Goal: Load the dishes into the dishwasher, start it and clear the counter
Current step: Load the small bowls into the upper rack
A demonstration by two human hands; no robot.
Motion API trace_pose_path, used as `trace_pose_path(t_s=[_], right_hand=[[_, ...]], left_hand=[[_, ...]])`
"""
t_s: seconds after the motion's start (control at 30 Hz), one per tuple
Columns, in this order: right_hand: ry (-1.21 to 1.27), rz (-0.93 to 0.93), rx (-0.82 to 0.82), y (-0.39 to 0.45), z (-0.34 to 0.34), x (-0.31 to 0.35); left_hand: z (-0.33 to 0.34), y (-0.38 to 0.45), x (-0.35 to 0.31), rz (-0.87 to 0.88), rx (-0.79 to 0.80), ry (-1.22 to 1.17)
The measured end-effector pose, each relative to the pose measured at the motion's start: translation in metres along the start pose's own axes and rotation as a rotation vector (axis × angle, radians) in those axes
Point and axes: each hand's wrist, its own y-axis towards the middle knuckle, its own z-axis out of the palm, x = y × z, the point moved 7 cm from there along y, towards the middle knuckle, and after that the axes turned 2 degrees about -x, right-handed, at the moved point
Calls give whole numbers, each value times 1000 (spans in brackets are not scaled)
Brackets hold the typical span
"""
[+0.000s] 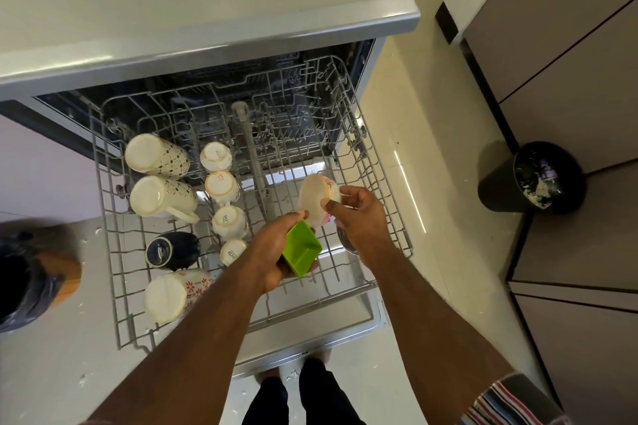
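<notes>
The dishwasher's upper wire rack (376, 183) is pulled out over the open door. Several upside-down white mugs (224, 186) and cups, plus a dark blue mug (171, 250), fill its left half. My left hand (276, 252) grips a green square container (302, 248) above the rack's front middle. My right hand (359, 210) holds an upturned pale bowl (316, 198) with pink and orange print, just over the rack's right half. A metal object shows partly under my right wrist.
The grey counter (207, 3) spans the top above the dishwasher. A black bin (533, 176) with scraps stands on the floor at right, beside brown cabinet doors (569, 62). A dark bag-lined bin (24, 279) sits at far left.
</notes>
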Motion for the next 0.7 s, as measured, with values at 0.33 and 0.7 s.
trace_pose_path(t_s=[0.33, 0.7], right_hand=[[-920, -487, -116, 14, 8, 9], [-1191, -546, -110, 39, 21, 0]], left_hand=[[-1, 9, 1, 31, 5, -187], [-13, 16, 11, 46, 8, -208]])
